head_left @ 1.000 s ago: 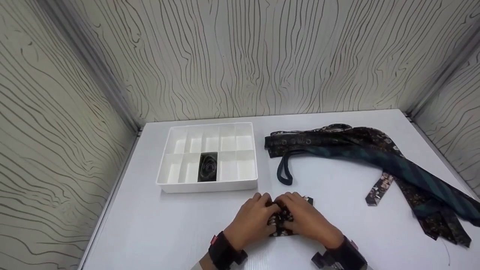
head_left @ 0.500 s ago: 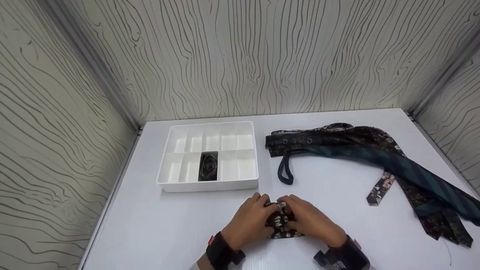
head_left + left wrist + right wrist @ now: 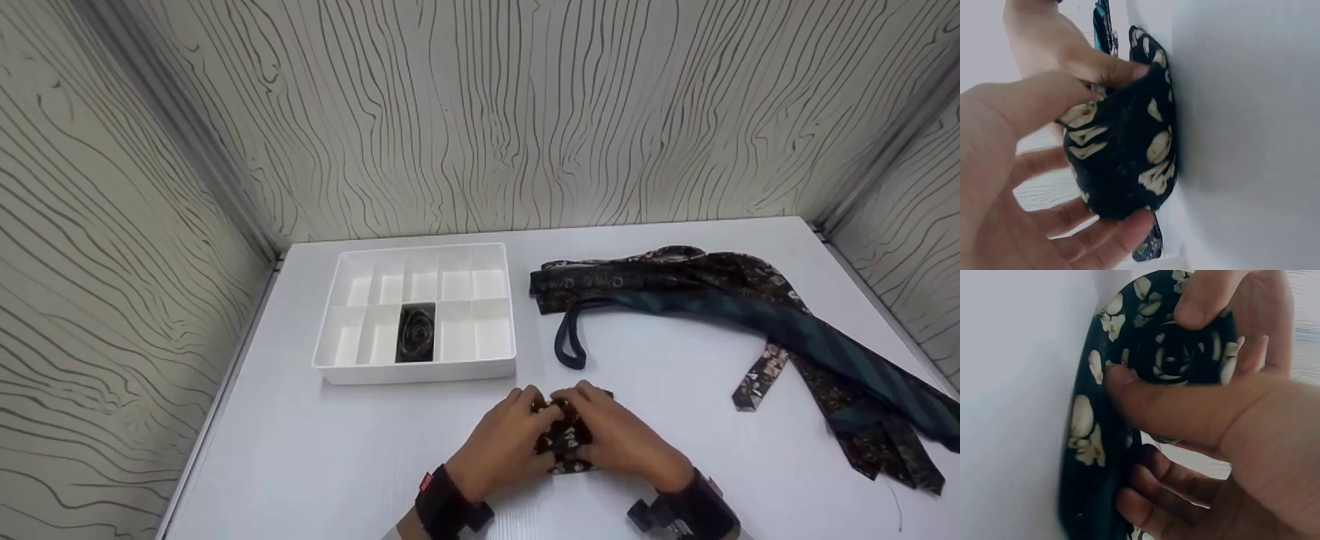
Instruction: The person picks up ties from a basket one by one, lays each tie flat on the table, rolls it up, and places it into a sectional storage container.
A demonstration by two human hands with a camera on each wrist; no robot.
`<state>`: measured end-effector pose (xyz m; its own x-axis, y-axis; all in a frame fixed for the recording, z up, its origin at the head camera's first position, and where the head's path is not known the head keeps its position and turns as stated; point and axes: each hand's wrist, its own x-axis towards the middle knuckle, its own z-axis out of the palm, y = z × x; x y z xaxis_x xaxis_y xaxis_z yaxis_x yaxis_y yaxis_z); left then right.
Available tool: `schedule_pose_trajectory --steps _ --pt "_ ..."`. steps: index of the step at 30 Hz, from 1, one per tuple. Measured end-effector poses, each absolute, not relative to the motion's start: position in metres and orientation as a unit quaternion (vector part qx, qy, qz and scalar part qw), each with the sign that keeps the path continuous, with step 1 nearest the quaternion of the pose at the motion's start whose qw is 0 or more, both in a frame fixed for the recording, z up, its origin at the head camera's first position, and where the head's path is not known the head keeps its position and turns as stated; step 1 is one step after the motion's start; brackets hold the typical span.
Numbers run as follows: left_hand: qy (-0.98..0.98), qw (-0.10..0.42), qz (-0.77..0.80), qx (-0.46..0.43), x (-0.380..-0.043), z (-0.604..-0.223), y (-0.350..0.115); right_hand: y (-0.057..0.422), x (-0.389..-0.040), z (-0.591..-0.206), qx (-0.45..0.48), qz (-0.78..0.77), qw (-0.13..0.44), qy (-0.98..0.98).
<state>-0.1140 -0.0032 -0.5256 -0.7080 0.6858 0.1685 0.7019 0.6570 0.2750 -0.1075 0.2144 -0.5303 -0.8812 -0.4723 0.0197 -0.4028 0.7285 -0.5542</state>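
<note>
A dark necktie with cream flowers, partly rolled into a coil, lies on the white table between both hands. My left hand holds the coil from the left, its thumb on the near side and fingers curled around the far side. From the right, my right hand pinches the same roll. In the right wrist view, the spiral end of the necktie shows between the two thumbs, and a flat unrolled length runs down along the table. The left wrist view shows the outer turn of the necktie bulging between the left fingers.
A white divided tray stands behind and left of the hands. One compartment holds a dark rolled necktie. To the right lie several loose neckties, including a green striped one and a dark patterned one. Wood-grain panels border the table.
The hands stay in nearly the same spot while their fingers shift on the floral necktie. Its visible flower pattern between them changes as the roll turns. The tray and loose neckties stay put.
</note>
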Motion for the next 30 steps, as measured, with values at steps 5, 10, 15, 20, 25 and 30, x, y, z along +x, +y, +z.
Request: schedule_pose_trajectory --steps 5,10,15,20,25,30 --pt "-0.906 0.009 -0.191 -0.377 -0.115 -0.525 -0.002 0.213 -0.109 -0.529 -0.244 -0.283 0.046 0.926" --pt "-0.916 -0.038 -0.269 -0.294 -0.112 -0.53 -0.005 0.219 -0.112 -0.532 -0.236 -0.298 0.053 0.924" --pt "-0.909 -0.092 -0.342 -0.219 -0.115 -0.535 -0.01 0.223 -0.117 -0.533 -0.23 -0.358 0.053 0.903" --pt "-0.835 -0.185 -0.484 -0.184 -0.121 -0.538 -0.013 0.216 -0.117 -0.532 -0.226 -0.42 0.039 0.878" --pt "-0.782 -0.194 -0.573 -0.147 -0.124 -0.539 -0.014 0.207 -0.115 -0.533 -0.238 -0.428 -0.011 0.872" --pt "-0.769 -0.146 -0.603 -0.154 -0.126 -0.543 -0.016 0.207 -0.114 -0.534 -0.287 -0.419 -0.033 0.861"
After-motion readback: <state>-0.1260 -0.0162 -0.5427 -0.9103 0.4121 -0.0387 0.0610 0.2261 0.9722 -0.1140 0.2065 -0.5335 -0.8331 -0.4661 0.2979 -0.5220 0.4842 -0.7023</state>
